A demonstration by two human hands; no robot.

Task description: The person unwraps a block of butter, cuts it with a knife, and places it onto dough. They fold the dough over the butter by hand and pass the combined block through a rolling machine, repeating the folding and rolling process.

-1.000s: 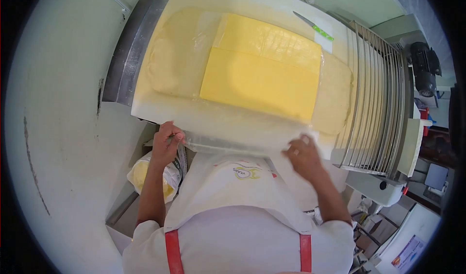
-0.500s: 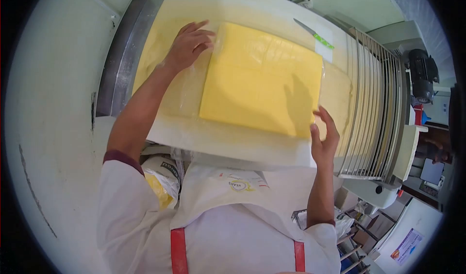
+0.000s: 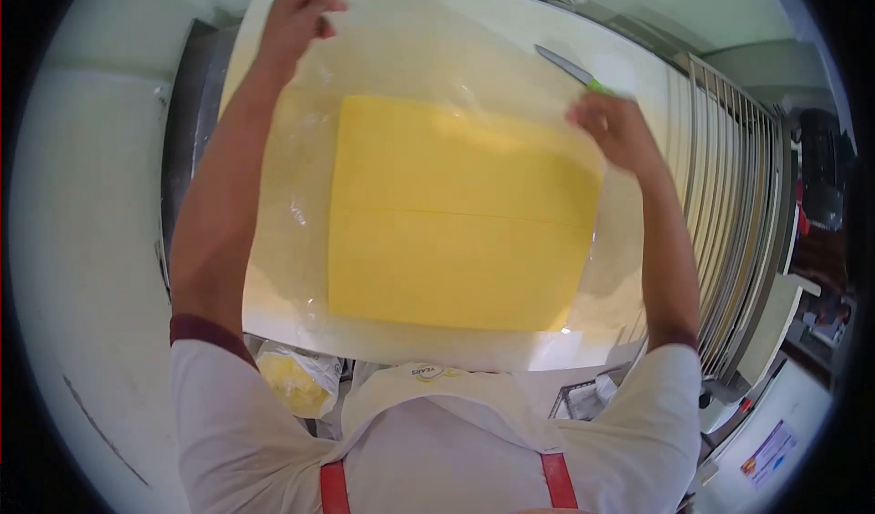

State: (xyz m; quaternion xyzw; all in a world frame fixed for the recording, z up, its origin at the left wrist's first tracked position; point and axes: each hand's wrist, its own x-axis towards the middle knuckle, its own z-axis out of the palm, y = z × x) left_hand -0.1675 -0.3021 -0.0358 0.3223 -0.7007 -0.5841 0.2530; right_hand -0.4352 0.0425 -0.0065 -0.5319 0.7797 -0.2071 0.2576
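Clear film: a transparent plastic sheet (image 3: 401,67) is pinched at its two far corners and is seen stretched over the yellow slab
Left fingers: the fingers (image 3: 321,8) of the left hand (image 3: 296,13) are curled narrow on the far left corner of the sheet, near the far edge of the surface
Right fingers: the right hand (image 3: 615,127) is closed on the far right corner of the sheet, just above the far right corner of the slab
Yellow slab: a flat rectangular butter block (image 3: 456,213) is laid in the middle, with a faint seam across it, between the two forearms
Dough: a paler dough sheet (image 3: 296,195) is spread under the block and shows past its left and far sides
Surface: the white surface (image 3: 273,318) carries dough and block
Knife: a green-handled knife (image 3: 570,67) is laid on the far right, just beyond the right hand
Guard: a metal wire grille (image 3: 729,222) is stood along the right side
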